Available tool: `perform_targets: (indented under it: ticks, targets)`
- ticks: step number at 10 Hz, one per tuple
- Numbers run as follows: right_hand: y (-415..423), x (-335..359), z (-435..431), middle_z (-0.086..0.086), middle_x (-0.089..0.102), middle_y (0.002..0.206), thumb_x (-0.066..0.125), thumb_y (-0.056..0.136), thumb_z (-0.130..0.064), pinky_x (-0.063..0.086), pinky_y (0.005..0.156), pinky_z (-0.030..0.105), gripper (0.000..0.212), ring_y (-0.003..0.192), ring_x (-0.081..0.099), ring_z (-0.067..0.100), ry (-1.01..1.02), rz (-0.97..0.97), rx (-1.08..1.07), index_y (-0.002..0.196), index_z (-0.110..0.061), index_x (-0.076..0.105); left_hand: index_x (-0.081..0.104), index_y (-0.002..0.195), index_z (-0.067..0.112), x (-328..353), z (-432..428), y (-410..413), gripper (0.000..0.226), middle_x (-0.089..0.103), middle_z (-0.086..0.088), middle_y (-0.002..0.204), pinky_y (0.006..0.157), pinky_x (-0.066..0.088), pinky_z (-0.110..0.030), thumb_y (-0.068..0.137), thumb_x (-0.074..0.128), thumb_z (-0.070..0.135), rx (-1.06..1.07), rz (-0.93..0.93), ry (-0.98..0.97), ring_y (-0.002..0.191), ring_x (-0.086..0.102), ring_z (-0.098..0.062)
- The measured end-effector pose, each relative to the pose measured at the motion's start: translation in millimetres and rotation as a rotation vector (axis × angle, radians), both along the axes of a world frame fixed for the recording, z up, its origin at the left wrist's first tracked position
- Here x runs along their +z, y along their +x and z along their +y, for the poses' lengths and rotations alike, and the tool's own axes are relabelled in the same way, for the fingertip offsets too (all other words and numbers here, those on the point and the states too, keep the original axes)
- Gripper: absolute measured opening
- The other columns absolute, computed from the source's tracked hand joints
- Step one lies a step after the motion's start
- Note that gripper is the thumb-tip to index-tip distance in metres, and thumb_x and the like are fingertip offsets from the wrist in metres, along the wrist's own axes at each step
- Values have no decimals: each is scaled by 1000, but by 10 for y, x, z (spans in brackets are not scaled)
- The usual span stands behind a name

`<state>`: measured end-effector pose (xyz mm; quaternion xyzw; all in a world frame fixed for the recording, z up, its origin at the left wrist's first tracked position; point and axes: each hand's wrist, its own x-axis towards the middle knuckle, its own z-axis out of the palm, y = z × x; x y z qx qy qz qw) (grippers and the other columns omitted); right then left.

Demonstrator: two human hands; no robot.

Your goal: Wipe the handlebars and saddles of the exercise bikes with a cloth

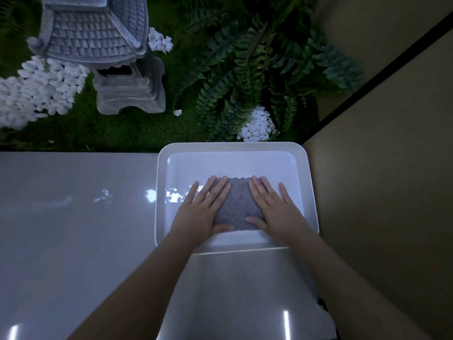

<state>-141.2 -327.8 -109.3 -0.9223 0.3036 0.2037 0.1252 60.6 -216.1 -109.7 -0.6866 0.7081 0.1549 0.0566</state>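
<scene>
In the head view, a grey cloth (pixel 236 204) was seen lying flat in a white tub (pixel 160 192) on a glossy floor. It was pressed down by the left hand (pixel 201 212) and the right hand (pixel 274 209), fingers straight and spread, nothing gripped. The cloth was judged soft, limp and light, heavier if soaked, and best bunched from its near edge. No bikes were shown.

Cloth (pixel 237 204) in tray (pixel 311 192) on floor (pixel 73 217), plants (pixel 245 82) behind.
</scene>
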Motion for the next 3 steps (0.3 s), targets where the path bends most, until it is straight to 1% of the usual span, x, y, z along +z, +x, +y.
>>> perform_targets:
  ticks: [1,2,3]
  targets:
    - [29,55,-9,-7,-29,148,28,89,-67,-9,117,42,88,143,-22,15,21,-9,-31,145,-19,-21,2,152,15,5,-22,13,102,-3,-2,159,118,7,-47,76,17,81,-32,10,90,147,-3,-25]
    - [5,205,9,-7,-24,153,32,90,-64,-10,118,40,87,144,-20,11,60,-88,-220,149,-19,-14,-24,143,23,85,1,61,98,-29,1,153,116,-11,-40,80,26,78,67,26,95,144,-21,-20]
    - [7,446,63,-5,-7,159,35,96,-54,-5,119,38,76,146,-9,8,129,-221,-452,151,-21,-5,-24,145,22,301,70,101,95,-32,2,151,117,-9,-39,87,34,70,238,19,107,144,-21,-19]
